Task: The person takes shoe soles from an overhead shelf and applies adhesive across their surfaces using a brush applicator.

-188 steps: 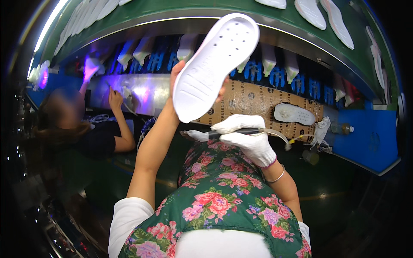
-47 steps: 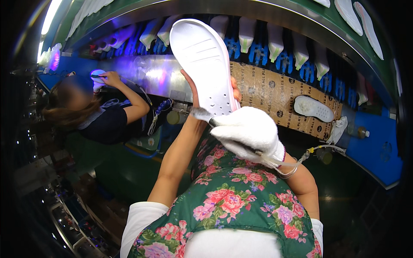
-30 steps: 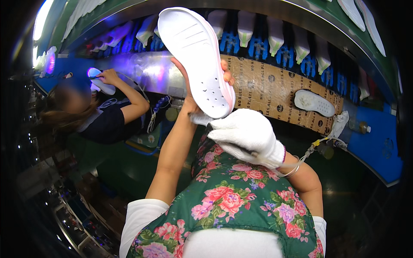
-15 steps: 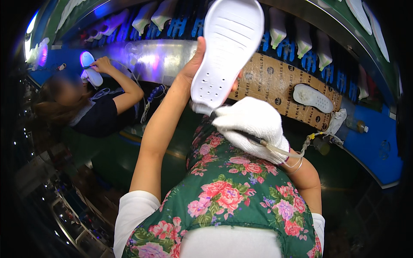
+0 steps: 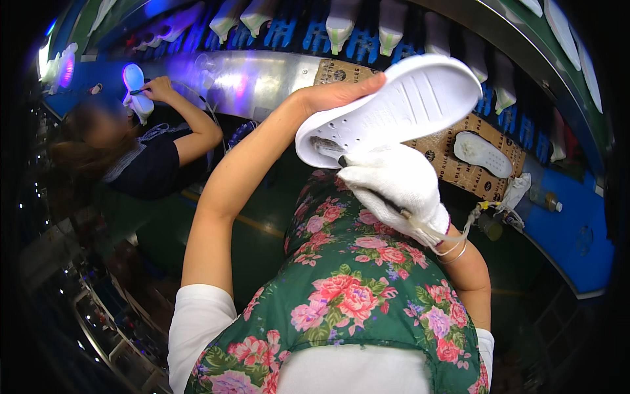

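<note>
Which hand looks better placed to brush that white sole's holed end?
Probably the right hand: gloved, it holds the brush, tip at that end, while the left hand supports the white shoe sole.

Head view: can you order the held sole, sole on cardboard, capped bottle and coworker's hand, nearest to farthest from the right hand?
1. Held sole, beside right hand
2. Sole on cardboard, rightward
3. Capped bottle, farther right
4. Coworker's hand, far left

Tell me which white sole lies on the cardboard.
The flat-lying sole, right of the gloved right hand; the nearer sole is in the left hand.
</note>
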`<state>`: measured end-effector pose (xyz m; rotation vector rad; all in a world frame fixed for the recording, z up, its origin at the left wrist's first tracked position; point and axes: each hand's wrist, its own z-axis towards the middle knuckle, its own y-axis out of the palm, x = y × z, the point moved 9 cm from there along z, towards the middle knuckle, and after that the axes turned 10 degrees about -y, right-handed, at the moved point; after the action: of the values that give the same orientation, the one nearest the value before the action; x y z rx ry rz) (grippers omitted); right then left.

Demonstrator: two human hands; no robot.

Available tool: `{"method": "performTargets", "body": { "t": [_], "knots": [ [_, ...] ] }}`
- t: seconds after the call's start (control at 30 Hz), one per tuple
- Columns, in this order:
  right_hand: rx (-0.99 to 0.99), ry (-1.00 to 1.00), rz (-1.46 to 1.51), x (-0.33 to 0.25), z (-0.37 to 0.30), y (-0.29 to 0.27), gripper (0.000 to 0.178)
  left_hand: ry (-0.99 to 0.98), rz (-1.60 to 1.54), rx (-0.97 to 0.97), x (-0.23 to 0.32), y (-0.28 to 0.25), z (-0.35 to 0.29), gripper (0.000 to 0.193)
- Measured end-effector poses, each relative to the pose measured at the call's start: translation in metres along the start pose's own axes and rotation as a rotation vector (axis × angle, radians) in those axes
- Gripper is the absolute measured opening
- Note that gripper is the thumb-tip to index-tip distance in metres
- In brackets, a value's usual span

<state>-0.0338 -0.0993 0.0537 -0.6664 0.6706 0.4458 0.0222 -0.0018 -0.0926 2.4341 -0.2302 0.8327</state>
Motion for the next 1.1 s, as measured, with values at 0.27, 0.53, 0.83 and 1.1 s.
{"method": "performTargets", "body": {
  "t": [0.27, 0.53, 0.83, 1.1],
  "knots": [
    [0.007, 0.176, 0.284, 0.014, -0.004, 0.011, 0.024, -0.167, 0.711, -0.01, 0.014, 0.018, 0.0, 0.109],
    [0.008, 0.085, 0.02, 0.013, -0.008, 0.007, 0.025, -0.214, 0.868, -0.005, 0.024, 0.02, 0.001, 0.115],
    [0.001, 0.188, 0.005, 0.021, -0.007, -0.001, 0.02, -0.259, 0.976, 0.068, 0.023, 0.003, 0.008, 0.124],
    [0.045, 0.103, -0.059, 0.006, -0.002, -0.001, 0.027, -0.264, 0.971, 0.186, 0.03, -0.007, 0.01, 0.112]
  ]
}}
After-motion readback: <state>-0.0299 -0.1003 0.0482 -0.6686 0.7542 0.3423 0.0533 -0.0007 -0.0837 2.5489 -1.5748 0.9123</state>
